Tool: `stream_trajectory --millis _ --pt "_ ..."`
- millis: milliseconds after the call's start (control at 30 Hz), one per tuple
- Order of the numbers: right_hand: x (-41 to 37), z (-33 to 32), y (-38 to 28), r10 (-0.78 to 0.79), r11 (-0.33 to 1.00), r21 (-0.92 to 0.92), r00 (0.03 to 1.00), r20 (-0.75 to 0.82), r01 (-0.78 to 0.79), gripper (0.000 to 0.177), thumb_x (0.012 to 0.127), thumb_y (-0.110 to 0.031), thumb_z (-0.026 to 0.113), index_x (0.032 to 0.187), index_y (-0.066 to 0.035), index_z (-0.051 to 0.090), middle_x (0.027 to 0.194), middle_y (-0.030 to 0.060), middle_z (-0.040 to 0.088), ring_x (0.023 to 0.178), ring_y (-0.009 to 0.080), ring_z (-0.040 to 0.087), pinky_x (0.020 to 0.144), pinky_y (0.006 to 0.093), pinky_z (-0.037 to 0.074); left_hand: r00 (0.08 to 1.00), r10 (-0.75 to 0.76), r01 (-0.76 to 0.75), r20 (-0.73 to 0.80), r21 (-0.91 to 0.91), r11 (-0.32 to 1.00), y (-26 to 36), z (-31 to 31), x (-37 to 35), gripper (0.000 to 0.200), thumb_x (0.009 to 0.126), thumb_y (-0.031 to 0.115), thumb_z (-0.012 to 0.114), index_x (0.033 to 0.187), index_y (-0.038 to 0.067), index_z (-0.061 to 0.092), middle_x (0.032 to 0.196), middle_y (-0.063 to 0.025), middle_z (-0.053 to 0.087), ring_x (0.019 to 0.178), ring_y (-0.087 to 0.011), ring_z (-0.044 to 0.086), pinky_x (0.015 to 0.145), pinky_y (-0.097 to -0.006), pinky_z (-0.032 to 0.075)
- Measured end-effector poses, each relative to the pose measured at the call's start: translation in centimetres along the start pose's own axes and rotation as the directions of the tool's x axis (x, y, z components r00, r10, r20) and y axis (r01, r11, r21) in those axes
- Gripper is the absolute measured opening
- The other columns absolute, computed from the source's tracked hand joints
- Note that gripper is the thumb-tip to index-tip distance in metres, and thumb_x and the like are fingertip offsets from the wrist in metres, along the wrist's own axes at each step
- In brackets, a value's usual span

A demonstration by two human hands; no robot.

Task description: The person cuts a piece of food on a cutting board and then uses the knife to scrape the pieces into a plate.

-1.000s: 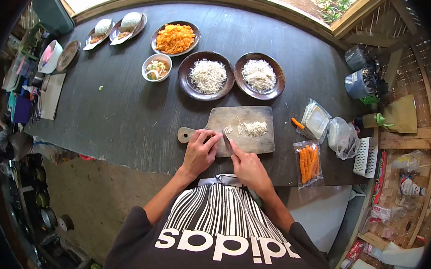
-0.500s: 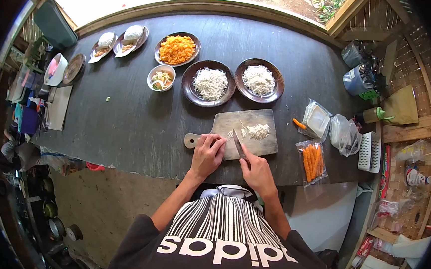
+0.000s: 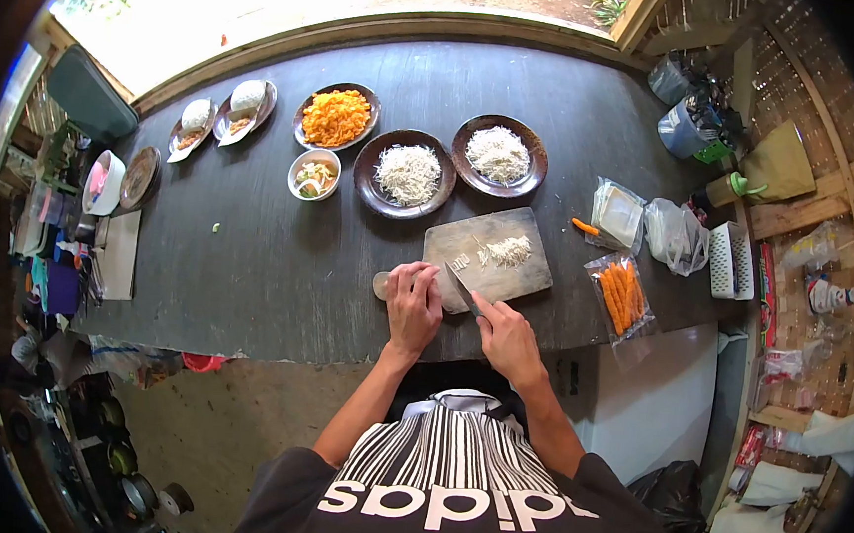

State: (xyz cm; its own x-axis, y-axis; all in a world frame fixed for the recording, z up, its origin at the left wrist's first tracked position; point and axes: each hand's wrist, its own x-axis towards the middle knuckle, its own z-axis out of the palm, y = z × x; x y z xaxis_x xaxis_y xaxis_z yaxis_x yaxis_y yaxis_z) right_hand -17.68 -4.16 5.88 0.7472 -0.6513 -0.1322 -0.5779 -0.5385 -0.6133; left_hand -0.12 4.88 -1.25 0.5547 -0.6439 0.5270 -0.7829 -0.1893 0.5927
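A wooden cutting board (image 3: 515,288) with a round handle lies near the table's front edge. White shreds (image 3: 509,251) are heaped on its right part, with a few small pieces near the knife tip. My right hand (image 3: 507,337) is closed on the handle of a knife (image 3: 464,291), whose blade slants up and left over the board. My left hand (image 3: 414,305) rests on the board's left end by its handle, fingers curled together; what is under them is hidden. Behind the board stand two dark plates (image 3: 361,195) (image 3: 539,182) of white shreds.
A plate of orange shreds (image 3: 335,118), a small bowl (image 3: 314,174) and two plates with white mounds (image 3: 248,95) stand at the back left. Bagged orange sticks (image 3: 621,297), plastic bags (image 3: 676,236) and a white basket (image 3: 732,262) are at the right.
The camera view has turned slightly, shifting the whole scene. The knife blade has tilted further left, and its tip is nearer my left fingers. Both hands keep their holds.
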Motion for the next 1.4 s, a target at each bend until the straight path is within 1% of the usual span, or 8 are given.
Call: stream_trajectory --millis 333,500,533,567,633,767,1033,1400 --pt "-1.3 -0.5 1.1 0.109 0.993 -0.024 0.970 -0.219 -0.118 0.037 0.103 -0.011 0.066 0.139 -0.006 0.071 0.104 0.0218 0.069 0.095 0.0471 0.070 0.083 0.0534 0.056 0.996 -0.065 0.061 0.068 0.057 0.997 -0.5 -2.3 -0.7 0.047 0.097 0.015 0.073 0.142 0.003 0.062 0.138 -0.0167 0.064 0.133 -0.0363 0.056 0.119 -0.0499 0.040" --pt "-2.3 -0.4 4.3 0.143 0.990 0.052 0.921 -0.362 -0.133 0.019 0.104 -0.012 0.064 0.112 0.004 0.070 0.106 0.0260 0.066 0.099 0.0491 0.067 0.086 0.0541 0.054 0.963 -0.259 0.266 0.076 -0.113 0.957 0.4 -5.1 -2.3 0.041 0.093 0.004 0.075 0.133 0.000 0.066 0.133 -0.0190 0.065 0.127 -0.0369 0.061 0.113 -0.0471 0.048" --pt "-2.2 -0.6 4.9 0.188 0.982 0.055 0.911 -0.366 -0.180 0.015 0.105 -0.011 0.064 0.106 0.004 0.067 0.107 0.0259 0.064 0.101 0.0484 0.064 0.089 0.0538 0.053 0.839 -0.496 0.542 0.226 -0.264 0.798 1.3 -5.5 -2.7 0.035 0.096 0.005 0.075 0.130 -0.002 0.067 0.136 -0.0199 0.067 0.124 -0.0307 0.067 0.108 -0.0419 0.054" --pt "-2.2 -0.8 5.4 0.177 0.984 0.053 0.918 -0.354 -0.169 0.015 0.105 -0.011 0.064 0.106 0.004 0.067 0.107 0.0259 0.064 0.101 0.0484 0.064 0.089 0.0538 0.053 0.834 -0.508 0.550 0.214 -0.259 0.794 1.8 -5.1 -3.3 0.035 0.096 0.005 0.075 0.130 -0.002 0.067 0.136 -0.0199 0.067 0.124 -0.0307 0.067 0.108 -0.0419 0.054" --pt "-1.9 -1.2 6.6 0.199 0.978 0.035 0.878 -0.435 -0.204 0.015 0.106 -0.011 0.062 0.104 0.003 0.067 0.110 0.0250 0.062 0.103 0.0462 0.063 0.091 0.0530 0.051 0.605 -0.661 0.784 0.444 -0.475 0.399 2.0 -3.8 -4.7 0.036 0.100 0.008 0.075 0.133 -0.004 0.065 0.142 -0.0211 0.066 0.126 -0.0238 0.069 0.107 -0.0365 0.057" --pt "-0.4 -2.0 8.4 0.144 0.987 0.017 0.839 -0.525 -0.159 0.016 0.107 -0.010 0.062 0.107 0.005 0.067 0.113 0.0246 0.060 0.106 0.0454 0.063 0.095 0.0534 0.050 0.538 -0.687 0.777 0.488 -0.603 0.180 3.6 -2.5 -4.8 0.059 0.104 0.010 0.074 0.154 -0.009 0.048 0.156 -0.0259 0.057 0.142 -0.0268 0.060 0.118 -0.0379 0.051" --pt "3.2 -2.7 10.8 0.057 0.995 0.100 0.927 -0.371 -0.021 0.017 0.107 -0.010 0.062 0.113 0.005 0.068 0.122 0.0246 0.070 0.115 0.0452 0.065 0.102 0.0530 0.050 0.408 -0.757 0.763 0.510 -0.646 -0.024 6.4 -1.7 -2.8 0.083 0.104 0.015 0.075 0.166 -0.012 0.027 0.169 -0.0304 0.042 0.157 -0.0328 0.045 0.129 -0.0385 0.038" --pt "3.3 -6.0 11.8 0.083 0.949 0.312 0.987 -0.136 -0.037 0.020 0.107 -0.011 0.062 0.114 0.006 0.071 0.109 0.0236 0.072 0.097 0.0426 0.072 0.087 0.0491 0.056 0.270 -0.887 0.877 0.374 -0.475 0.067 4.7 -0.4 -1.5 0.071 0.105 0.033 0.075 0.155 -0.009 0.047 0.133 -0.0150 0.070 0.116 -0.0200 0.068 0.090 -0.0334 0.058"
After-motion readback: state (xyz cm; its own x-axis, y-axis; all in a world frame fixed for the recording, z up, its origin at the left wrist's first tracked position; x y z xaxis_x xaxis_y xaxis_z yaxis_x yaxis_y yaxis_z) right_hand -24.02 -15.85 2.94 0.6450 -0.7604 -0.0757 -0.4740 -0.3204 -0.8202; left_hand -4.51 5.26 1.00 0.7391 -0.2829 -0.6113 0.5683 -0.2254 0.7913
